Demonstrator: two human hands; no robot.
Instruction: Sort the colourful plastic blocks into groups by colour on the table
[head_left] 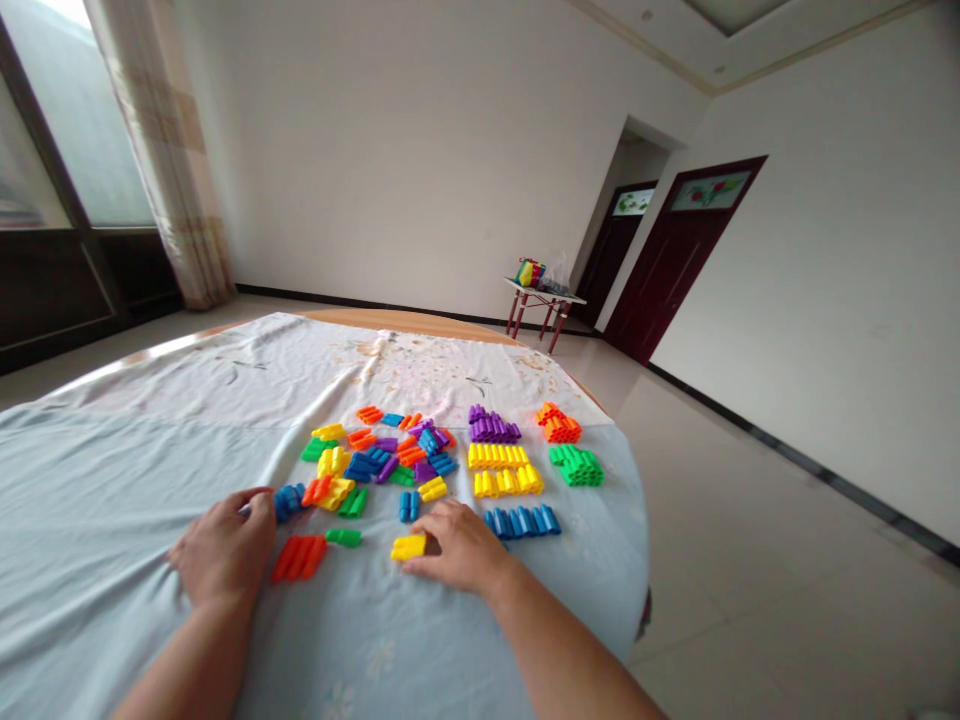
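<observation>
My right hand (459, 547) lies on the cloth with its fingers curled round a small yellow block (409, 547). My left hand (225, 545) rests knuckles up, fingers bent, fingertips against a blue block (287, 499); I cannot see anything inside it. An orange block (298, 557) and a green block (344, 537) lie between the hands. A mixed heap of coloured blocks (379, 457) sits just beyond. To the right lie sorted groups: purple (493, 427), yellow (504, 470), blue (522, 520), orange (559, 425) and green (576, 466).
The round table (420, 322) wears a pale blue and white cloth (112, 480); its edge drops off at the right. Tiled floor lies beyond, with a small red-legged side table (544, 296) by dark doors (679, 250). A window and curtain (165, 150) are at left.
</observation>
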